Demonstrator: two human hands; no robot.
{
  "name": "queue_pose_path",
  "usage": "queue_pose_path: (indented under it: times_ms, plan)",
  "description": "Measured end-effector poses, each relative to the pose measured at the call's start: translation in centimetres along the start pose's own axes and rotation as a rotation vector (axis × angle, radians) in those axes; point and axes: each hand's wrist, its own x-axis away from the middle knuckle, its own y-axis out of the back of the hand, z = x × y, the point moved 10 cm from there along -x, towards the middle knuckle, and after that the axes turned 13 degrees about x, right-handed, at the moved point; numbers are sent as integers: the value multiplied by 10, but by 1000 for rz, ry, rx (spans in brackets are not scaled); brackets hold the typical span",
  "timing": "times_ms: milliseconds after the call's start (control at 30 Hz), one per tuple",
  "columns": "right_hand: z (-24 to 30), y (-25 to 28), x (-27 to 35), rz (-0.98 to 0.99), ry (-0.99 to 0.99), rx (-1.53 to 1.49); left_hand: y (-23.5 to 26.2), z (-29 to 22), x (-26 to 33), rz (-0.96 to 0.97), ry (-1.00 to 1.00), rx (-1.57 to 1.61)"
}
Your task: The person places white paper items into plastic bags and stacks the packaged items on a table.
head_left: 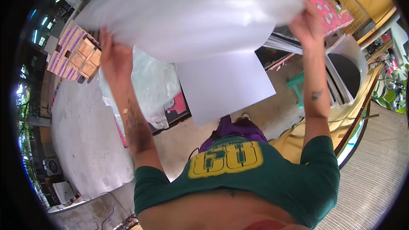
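A large, whitish translucent plastic sheet point(204, 17) is raised in front of me, its outline smeared by motion. My left hand point(115, 55) grips its left edge, fingers closed. At the opposite edge my right hand point(307, 23) is closed on the sheet too, though its fingertips are blurred. Below the plastic lies a smooth white rectangular board or sheet point(226, 87), touched by neither hand. Left of that board is a stack covered in crinkled clear plastic point(155, 76), with a pink printed panel point(175, 104) at its near corner.
Cartons with purple stripes point(72, 55) are stacked at the far left, beyond a wide grey surface point(85, 136). To the right are a green stool point(296, 86), a pink patterned box point(330, 12) and a rolled sheet with a dark inside point(347, 70). Yellow cloth point(294, 140) hangs nearby.
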Motion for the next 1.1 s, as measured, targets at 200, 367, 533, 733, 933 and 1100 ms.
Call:
queue_pose_path:
  times_ms: [200,367,533,733,933,1100]
  plan:
    - [-86,132,-62,-353,-107,72,198,88,-37,-387,165,-8]
    - [-214,288,42,-821,-359,272,312,151,54,-649,298,-368]
    - [-148,288,77,-863,-103,1451,227,164,9,-355,53,-1334]
    - [30,373,103,-1067,-3,1089,123,356,-83,-31,394,-1033]
    - [80,455,142,-1131,-136,924,163,489,-59,-297,602,-617]
    - [49,474,144,-1208,-320,1121,199,432,-16,-483,562,-653]
